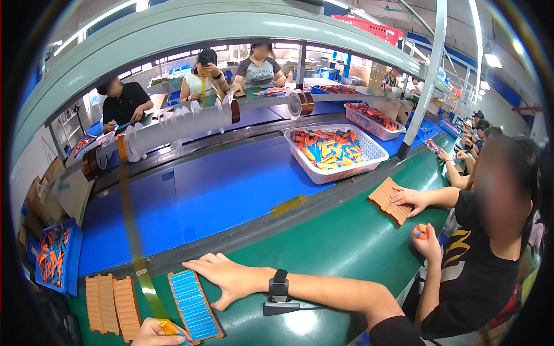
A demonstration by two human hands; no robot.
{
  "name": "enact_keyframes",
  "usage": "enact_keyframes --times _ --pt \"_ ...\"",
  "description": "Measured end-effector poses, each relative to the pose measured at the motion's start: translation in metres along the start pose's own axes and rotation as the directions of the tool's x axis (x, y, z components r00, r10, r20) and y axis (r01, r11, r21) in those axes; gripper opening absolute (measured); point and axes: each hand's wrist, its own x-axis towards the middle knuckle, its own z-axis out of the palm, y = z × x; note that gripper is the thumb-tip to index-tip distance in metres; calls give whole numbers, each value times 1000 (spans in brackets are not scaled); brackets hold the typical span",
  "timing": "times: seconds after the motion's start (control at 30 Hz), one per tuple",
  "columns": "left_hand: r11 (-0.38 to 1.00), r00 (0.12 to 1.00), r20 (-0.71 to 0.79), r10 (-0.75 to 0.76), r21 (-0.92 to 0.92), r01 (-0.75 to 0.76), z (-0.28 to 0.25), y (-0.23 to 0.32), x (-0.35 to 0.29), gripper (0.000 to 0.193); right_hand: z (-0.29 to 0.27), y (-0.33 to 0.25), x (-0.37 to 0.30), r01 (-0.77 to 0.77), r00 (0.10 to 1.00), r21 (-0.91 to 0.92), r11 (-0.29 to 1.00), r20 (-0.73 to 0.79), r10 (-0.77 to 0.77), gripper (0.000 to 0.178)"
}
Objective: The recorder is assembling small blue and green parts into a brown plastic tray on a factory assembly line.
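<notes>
A brown slotted tray [211, 330] lies on the green table in front of me, its rows filled with slim blue plastic pieces [193, 300]. My right hand [231, 279] is open, fingers stretched out, with its fingertips at the tray's far end and its thumb by the right side. A black band circles that wrist. At the lower edge, my left hand [154, 333] is closed around a few slim yellow and blue plastic pieces [167, 327], beside the tray's near left side. The hand is partly cut off by the picture's rim. More brown ribbed trays [111, 303] lie to its left.
A white basket [334, 173] of orange, blue and yellow pieces stands on the blue surface [213, 199] beyond. At far left is a blue bin [74, 259] of similar pieces. On my right, a co-worker's hand [407, 197] rests on another brown tray [386, 199]. Film rolls [179, 128] hang ahead.
</notes>
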Motion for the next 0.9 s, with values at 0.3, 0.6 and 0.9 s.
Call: enact_keyframes --times 0.3,0.6,0.9 --pt "999 1000 -20 11 39 -10 10 17 -9 19 -3 2 -5 20 1000 -5 1000 -5 -20 105" --pt "903 944 -326 50 -388 -182 29 -16 -40 29 -2 2 -5 -11 1000 13 1000 -17 11 108" --pt "860 984 -160 73 -490 -144 -11 -64 -62 20 1 2 -7 -43 999 -8 999 -16 43 109"
